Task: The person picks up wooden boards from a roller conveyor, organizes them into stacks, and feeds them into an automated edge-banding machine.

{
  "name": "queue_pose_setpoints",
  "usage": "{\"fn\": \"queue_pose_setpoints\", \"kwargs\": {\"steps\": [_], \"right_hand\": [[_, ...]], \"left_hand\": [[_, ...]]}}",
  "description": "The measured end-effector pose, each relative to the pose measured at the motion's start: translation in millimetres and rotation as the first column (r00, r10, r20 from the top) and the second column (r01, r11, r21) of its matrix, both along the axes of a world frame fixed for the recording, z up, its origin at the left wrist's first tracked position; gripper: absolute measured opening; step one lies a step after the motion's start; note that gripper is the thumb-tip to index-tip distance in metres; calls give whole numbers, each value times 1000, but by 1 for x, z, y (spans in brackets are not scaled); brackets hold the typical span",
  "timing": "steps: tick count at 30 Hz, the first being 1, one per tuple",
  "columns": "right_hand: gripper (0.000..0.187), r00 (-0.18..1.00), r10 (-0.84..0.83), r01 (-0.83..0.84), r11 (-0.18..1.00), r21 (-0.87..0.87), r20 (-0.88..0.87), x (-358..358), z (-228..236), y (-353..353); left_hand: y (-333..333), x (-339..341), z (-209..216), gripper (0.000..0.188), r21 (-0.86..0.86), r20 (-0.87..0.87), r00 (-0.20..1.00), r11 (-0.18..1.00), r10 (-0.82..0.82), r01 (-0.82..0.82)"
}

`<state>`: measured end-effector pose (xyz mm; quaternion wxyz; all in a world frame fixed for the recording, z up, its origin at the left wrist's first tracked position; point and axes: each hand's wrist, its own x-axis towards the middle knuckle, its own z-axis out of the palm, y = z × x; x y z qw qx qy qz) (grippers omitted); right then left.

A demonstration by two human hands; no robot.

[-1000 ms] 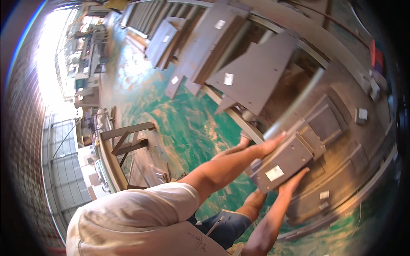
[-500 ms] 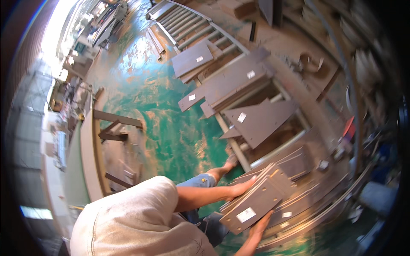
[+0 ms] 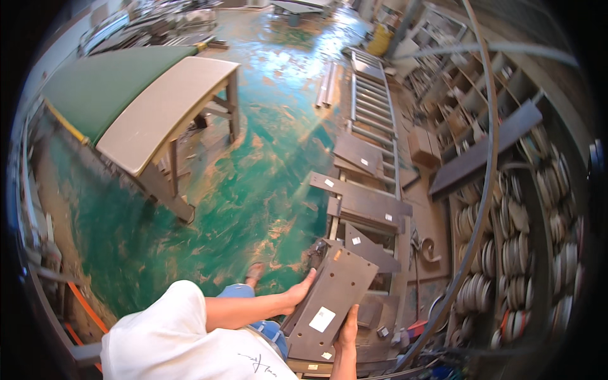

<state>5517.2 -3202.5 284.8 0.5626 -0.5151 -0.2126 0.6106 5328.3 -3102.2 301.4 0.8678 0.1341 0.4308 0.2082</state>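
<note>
A stack of brown boards is held in front of me, tilted, with drilled holes and a white label on its top face. My left hand is closed on the stack's left edge. On the opposite edge my right hand grips the boards, its fingers partly hidden beneath. Just past the stack, a pointed brown panel and a long labelled panel lie across the conveyor frame. More boards lie low beside my right hand, partly covered by the stack.
A roller conveyor runs away from me. At the left stands a pale-topped table against a green-covered surface. Shelves of edging rolls line the right, behind a curved bar. A cardboard box sits beside the conveyor.
My view has swung round, bringing the pale table and roll shelves into fuller sight. The stack has come away from the boards under it and nearer my body, still between both hands.
</note>
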Motion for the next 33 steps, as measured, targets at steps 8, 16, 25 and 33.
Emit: {"fn": "queue_pose_setpoints", "kwargs": {"steps": [8,16,25,33], "right_hand": [[79,829,551,-526,826,-203,98,-225,52,28],[70,298,953,-948,288,-137,-60,-583,122,-52],[63,-432,882,-885,-455,-98,-189,-989,113,-258],[48,-814,562,-539,-824,-172,-143,-1257,115,-499]], "left_hand": [[-104,-256,80,85,173,271,810,801,520,-573],[-307,-542,98,89,251,182,412,363,893,-897],[-569,-792,98,84,272,213,-429,-475,878,-837],[-771,-955,99,82,175,281,-781,-830,557,-529]]}}
